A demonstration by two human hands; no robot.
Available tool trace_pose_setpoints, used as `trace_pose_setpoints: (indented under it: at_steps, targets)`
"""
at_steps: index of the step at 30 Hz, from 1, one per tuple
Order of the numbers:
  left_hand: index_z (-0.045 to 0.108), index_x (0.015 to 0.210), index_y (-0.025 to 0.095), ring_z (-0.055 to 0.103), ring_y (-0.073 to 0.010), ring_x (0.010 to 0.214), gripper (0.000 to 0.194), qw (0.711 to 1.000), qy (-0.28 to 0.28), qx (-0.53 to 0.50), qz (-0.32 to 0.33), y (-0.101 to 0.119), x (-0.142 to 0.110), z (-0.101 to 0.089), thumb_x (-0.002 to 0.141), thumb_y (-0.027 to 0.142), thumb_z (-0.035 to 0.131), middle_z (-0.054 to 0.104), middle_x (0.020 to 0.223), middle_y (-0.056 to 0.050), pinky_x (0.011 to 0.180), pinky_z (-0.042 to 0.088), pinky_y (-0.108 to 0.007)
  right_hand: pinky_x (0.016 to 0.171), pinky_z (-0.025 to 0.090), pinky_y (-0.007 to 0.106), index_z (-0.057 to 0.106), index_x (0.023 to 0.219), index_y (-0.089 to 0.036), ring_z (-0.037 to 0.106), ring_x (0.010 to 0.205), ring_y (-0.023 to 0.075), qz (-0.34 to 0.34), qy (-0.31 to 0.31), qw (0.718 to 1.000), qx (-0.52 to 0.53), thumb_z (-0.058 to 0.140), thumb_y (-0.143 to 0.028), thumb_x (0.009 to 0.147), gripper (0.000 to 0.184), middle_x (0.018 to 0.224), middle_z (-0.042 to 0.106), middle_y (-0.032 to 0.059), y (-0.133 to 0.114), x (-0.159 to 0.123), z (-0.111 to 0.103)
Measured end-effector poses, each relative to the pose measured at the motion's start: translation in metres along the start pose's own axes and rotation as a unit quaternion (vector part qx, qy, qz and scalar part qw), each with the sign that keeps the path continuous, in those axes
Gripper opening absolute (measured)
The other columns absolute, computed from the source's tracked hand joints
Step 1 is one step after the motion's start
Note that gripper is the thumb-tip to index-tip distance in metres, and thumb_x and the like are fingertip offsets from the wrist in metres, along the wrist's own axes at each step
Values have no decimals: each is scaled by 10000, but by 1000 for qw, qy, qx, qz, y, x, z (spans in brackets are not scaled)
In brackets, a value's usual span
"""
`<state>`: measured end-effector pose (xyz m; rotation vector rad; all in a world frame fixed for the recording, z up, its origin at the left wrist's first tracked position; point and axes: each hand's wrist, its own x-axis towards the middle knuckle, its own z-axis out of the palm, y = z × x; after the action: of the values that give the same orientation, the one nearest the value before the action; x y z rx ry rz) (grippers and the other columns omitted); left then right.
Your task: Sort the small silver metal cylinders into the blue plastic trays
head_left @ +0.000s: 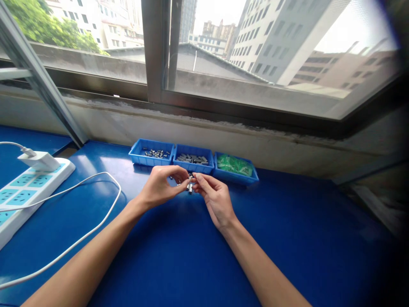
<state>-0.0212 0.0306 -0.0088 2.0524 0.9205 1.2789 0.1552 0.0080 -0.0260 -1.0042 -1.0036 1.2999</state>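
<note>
Pinching small metal pieces (190,188) in front of the middle bin, my left fingers (182,186) and right fingers (205,184) are meeting narrowly at their tips. Just beyond them, three blue bins are standing side by side on the blue counter (179,260): the left bin (148,160) is holding short metal parts (156,153), the middle bin (193,168) longer metal parts (194,159), the right bin (234,175) green packets (234,164).

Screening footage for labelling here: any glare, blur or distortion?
Head view: overexposed sky beyond the dark-framed window, glare on the glossy blue tabletop, a blackened right edge, wide-angle stretching; small silver metal parts between left hand and right hand look soft.
</note>
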Motion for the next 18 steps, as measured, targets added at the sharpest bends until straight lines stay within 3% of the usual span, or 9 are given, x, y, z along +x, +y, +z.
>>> trace_pose_setpoints:
  at_steps: [4,7,10,12,15,18]
  targets:
    - [714,811,159,678,-134,640,102,993,99,41,-50,-10,5,-17,792,258,720,729,736,-17,653,570,-230,735,545,321,754,1001,-171,675,753,173,-23,-16,998,-65,710,-426,846,302,924,763,79,-1,-2,1]
    - [723,828,171,706,-151,671,135,968,209,101,-94,-21,6,-32,800,303,714,746,768,-16,690,586,-254,764,543,348,745,969,-189,689,798,203,-88,-21,974,-209,664,-385,883,229,921,759,67,0,-6,1]
    - [737,852,177,725,-169,716,167,947,268,129,-120,-34,5,-40,826,336,692,759,798,-25,737,594,-276,850,517,377,737,965,-213,668,899,222,-210,-42,898,-384,622,-262,908,137,970,747,58,3,-10,1]
    - [745,881,177,738,-186,753,191,941,284,122,-136,-41,4,-41,824,354,700,767,827,-38,765,600,-294,907,497,402,725,1012,-214,635,977,237,-270,-75,845,-456,588,-194,916,169,1018,735,66,5,-12,2]
    - [750,935,175,749,-204,806,229,941,287,100,-149,-45,4,-39,814,366,720,775,890,-57,803,607,-315,935,483,429,692,1150,-205,584,1066,264,-294,-105,787,-532,569,-172,920,262,1108,701,94,8,-11,4]
    - [749,954,171,748,-196,799,229,946,276,105,-138,-42,5,-37,828,358,709,775,894,-57,799,607,-308,922,481,438,653,1249,-194,554,1095,281,-291,-121,746,-587,573,-193,925,334,1163,667,113,9,-10,7]
